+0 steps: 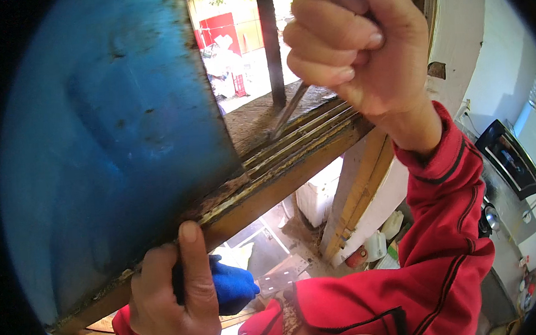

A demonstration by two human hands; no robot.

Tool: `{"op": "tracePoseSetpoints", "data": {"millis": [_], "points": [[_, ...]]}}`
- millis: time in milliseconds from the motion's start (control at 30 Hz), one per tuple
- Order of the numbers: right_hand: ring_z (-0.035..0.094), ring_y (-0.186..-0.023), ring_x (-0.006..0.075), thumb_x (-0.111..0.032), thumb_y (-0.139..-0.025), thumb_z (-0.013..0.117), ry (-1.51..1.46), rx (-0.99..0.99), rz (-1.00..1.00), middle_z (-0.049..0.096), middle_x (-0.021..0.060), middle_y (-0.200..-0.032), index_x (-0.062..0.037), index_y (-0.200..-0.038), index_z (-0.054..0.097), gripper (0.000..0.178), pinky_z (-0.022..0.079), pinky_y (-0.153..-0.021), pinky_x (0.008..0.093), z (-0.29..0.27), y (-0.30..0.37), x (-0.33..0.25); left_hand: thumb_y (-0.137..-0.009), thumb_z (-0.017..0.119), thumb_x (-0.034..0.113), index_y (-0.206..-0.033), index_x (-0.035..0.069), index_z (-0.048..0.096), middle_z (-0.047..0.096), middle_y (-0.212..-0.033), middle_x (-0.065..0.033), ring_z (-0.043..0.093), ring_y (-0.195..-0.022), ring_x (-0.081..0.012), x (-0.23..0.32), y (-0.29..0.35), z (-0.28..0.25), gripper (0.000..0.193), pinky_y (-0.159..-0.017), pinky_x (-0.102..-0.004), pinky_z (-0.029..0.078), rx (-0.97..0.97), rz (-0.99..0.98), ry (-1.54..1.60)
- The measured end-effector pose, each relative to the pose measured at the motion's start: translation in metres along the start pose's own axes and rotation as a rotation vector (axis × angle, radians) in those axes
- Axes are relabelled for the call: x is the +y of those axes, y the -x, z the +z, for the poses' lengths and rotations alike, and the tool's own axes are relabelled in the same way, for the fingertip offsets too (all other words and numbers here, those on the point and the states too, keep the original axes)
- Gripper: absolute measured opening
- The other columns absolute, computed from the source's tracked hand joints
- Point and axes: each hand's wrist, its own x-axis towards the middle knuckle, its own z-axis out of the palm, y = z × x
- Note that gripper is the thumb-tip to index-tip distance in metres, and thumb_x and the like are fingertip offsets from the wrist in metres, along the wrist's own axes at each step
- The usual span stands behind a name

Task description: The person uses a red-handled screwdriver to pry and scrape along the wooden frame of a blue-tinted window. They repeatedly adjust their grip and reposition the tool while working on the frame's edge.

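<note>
Blue panel point(126, 114), brown frame point(275, 194) with tracks point(315, 135), right hand point(371, 47) with tool point(289, 110)

Panel fills the left side, its worn right edge ending at the frame; frame slants up to the right, tracks parallel along its top. Red sleeves point(443, 219) on both arms. Dark bar point(269, 46) upright beyond the tracks. Right hand above the frame, fingers curled tight round the tool. Left hand point(172, 300) at the frame, near the panel's bottom edge, thumb up, other fingers bent; cannot tell if they hold anything. Blue cloth-like item point(235, 287) just beside it, contact unclear. Tool: thin, tilted, upper end inside the right fist, lower tip at the tracks' far side, near the panel's right edge
</note>
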Motion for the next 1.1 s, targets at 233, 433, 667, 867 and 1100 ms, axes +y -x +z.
{"op": "tracePoseSetpoints", "data": {"millis": [233, 433, 667, 867, 1100], "points": [[0.025, -0.048, 0.0072, -0.021, -0.105, 0.045, 0.318, 0.177, -0.115, 0.029, -0.0077, -0.059, -0.0174, -0.076, 0.040, 0.029, 0.024, -0.044, 0.0236, -0.037, 0.046, -0.049, -0.092, 0.078, 0.015, -0.141, 0.009, 0.064, 0.058, -0.115, -0.0120, 0.066, -0.096, -0.0256, 0.000, 0.009, 0.003, 0.051, -0.075, -0.0334, 0.058, -0.078, -0.016, -0.066], [0.026, -0.048, 0.0047, -0.028, -0.105, 0.050, 0.264, 0.128, -0.054, 0.030, -0.0106, -0.059, -0.0183, -0.080, 0.044, 0.028, 0.026, -0.044, 0.0213, -0.074, 0.049, -0.063, -0.091, 0.078, 0.014, -0.143, 0.010, 0.063, 0.057, -0.115, -0.0124, 0.066, -0.092, -0.0255, -0.006, 0.011, 0.000, 0.054, -0.070, -0.0335, 0.057, -0.082, -0.025, 0.005], [0.025, -0.045, 0.0054, -0.030, -0.104, 0.053, 0.495, 0.095, -0.296, 0.030, -0.0101, -0.058, -0.0164, -0.081, 0.046, 0.027, 0.022, -0.041, 0.0206, -0.041, 0.031, -0.061, -0.096, 0.071, 0.010, -0.124, 0.005, 0.072, 0.063, -0.097, -0.0061, 0.062, -0.071, -0.0201, -0.007, -0.006, 0.003, 0.029, -0.056, -0.0317, 0.052, -0.021, -0.005, 0.100], [0.027, -0.048, 0.0075, -0.029, -0.107, 0.043, 0.272, -0.071, -0.168, 0.034, -0.0052, -0.060, -0.0151, -0.082, 0.045, 0.029, 0.021, -0.042, 0.0240, 0.005, 0.004, -0.018, -0.089, 0.075, 0.005, -0.123, 0.003, 0.073, 0.062, -0.103, -0.0058, 0.060, -0.068, -0.0176, -0.009, -0.007, 0.015, 0.035, -0.054, -0.0282, 0.052, 0.108, 0.076, 0.021], [0.025, -0.048, 0.0070, -0.023, -0.107, 0.041, 0.210, -0.033, -0.007, 0.028, -0.0072, -0.058, -0.0148, -0.077, 0.043, 0.031, 0.022, -0.043, 0.0232, 0.024, -0.011, 0.008, -0.086, 0.076, 0.004, -0.121, 0.002, 0.074, 0.062, -0.103, -0.0071, 0.058, -0.066, -0.0186, -0.008, -0.006, 0.010, 0.036, -0.053, -0.0276, 0.051, 0.069, 0.112, -0.060]]}}
